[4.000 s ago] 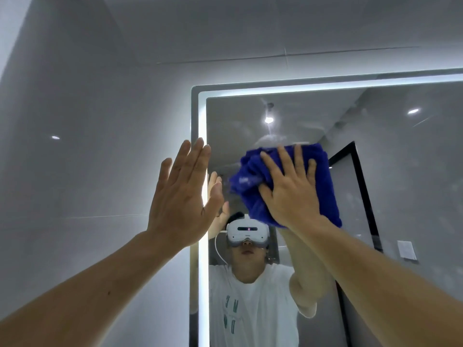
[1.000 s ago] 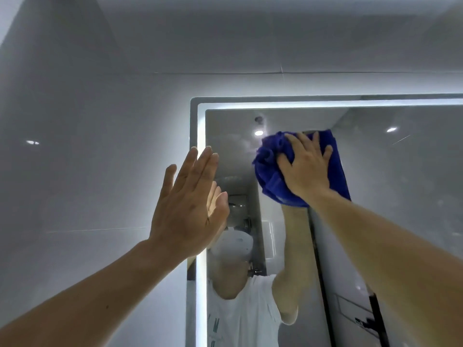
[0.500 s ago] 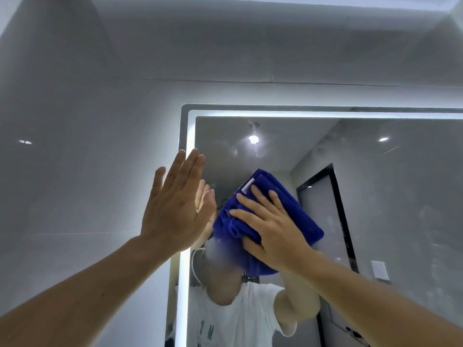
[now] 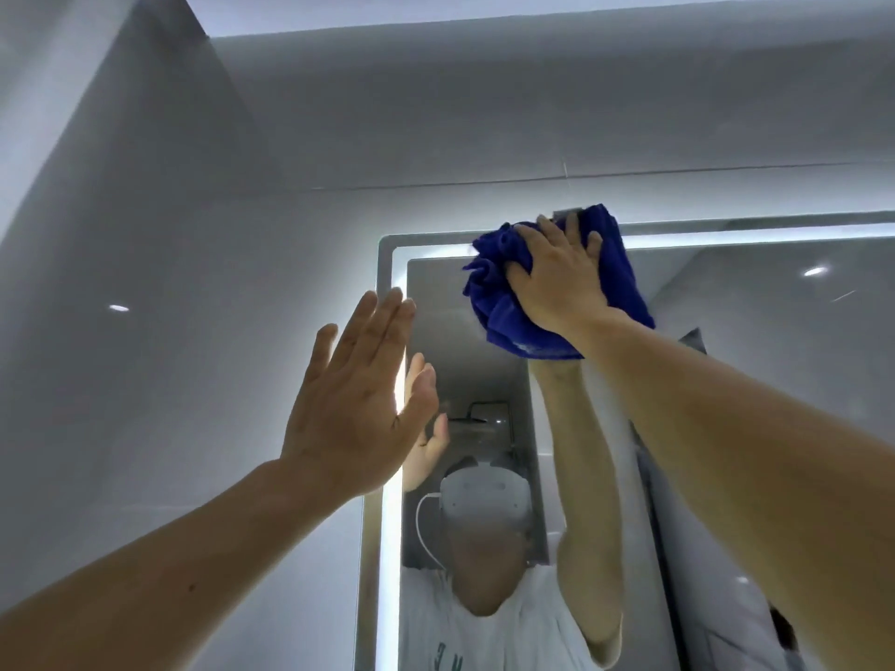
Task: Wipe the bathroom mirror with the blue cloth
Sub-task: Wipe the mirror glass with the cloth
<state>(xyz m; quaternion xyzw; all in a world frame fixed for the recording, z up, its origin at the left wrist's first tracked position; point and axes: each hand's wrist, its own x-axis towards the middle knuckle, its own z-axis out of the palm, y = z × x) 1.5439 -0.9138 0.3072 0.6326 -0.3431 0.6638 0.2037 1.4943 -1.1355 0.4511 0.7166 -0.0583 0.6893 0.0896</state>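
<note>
The bathroom mirror (image 4: 755, 380) has a lit strip around its frame and fills the right half of the view. My right hand (image 4: 557, 278) presses the bunched blue cloth (image 4: 503, 312) flat against the mirror's top edge, near the upper left corner, with the cloth overlapping the lit strip. My left hand (image 4: 353, 404) is raised with its fingers straight and together, palm toward the mirror's left edge; it holds nothing. Whether it touches the frame I cannot tell. The mirror reflects both arms and a person in a white shirt.
A glossy grey tiled wall (image 4: 169, 283) lies left of and above the mirror, meeting the ceiling (image 4: 436, 12) at the top. A dark door frame and ceiling spotlights appear in the reflection on the right.
My right hand has carried the cloth from the mirror's middle left up to its top edge. The view has tilted upward. My left hand has stayed by the left edge.
</note>
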